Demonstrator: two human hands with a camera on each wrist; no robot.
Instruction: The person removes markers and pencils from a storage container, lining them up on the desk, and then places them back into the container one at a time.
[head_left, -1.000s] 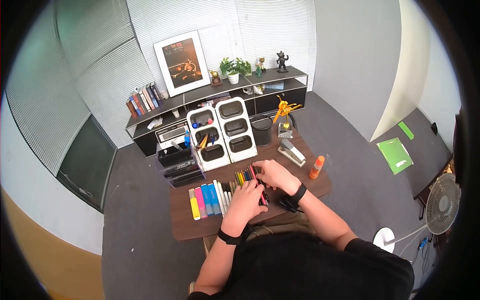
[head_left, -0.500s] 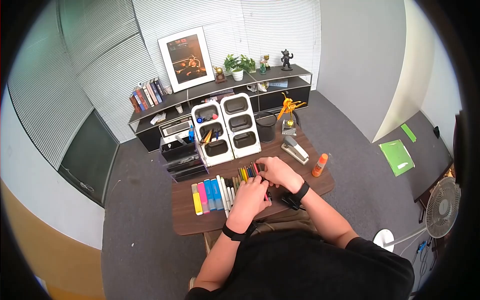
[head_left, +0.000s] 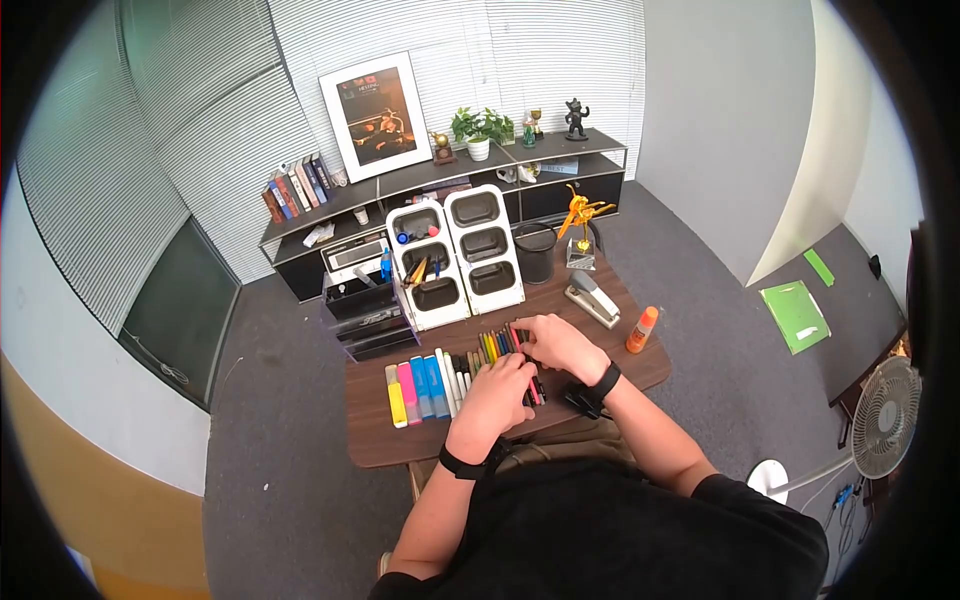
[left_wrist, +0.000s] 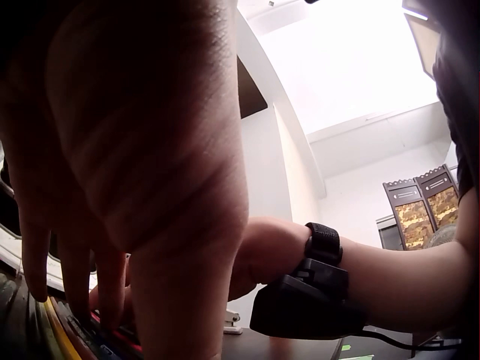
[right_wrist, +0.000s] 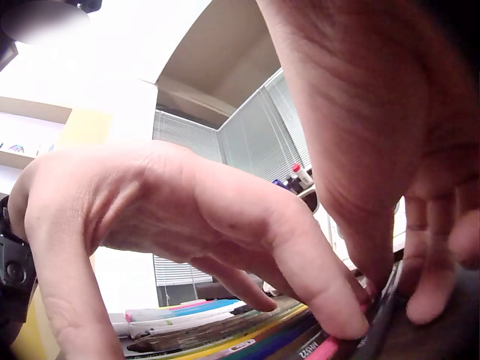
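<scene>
A packed row of pens and pencils [head_left: 489,345] lies on the brown desk [head_left: 372,440]. My left hand [head_left: 490,398] rests over the row, its fingers extended down onto the pencils. In the right wrist view, its fingertips touch a pink pencil [right_wrist: 324,349] and the dark pencils around it. My right hand [head_left: 558,345] is at the row's right end, its fingers reaching down beside a black pen [right_wrist: 379,319] at the edge. Further left in the row lie white markers [head_left: 447,372], two blue highlighters [head_left: 422,380], a pink one [head_left: 408,385] and a yellow one [head_left: 397,405].
Behind the row stands a white organizer [head_left: 452,290] with dark bins, beside a clear-sided drawer unit [head_left: 372,320]. A stapler [head_left: 592,300], a glue stick [head_left: 642,330] and a golden figurine [head_left: 582,230] are on the right. A black mesh bin [head_left: 535,255] stands behind.
The head view has shifted slightly. My left hand has moved a little along the pencils, uncovering more of the row's near right end; my right hand stays at the right end.
</scene>
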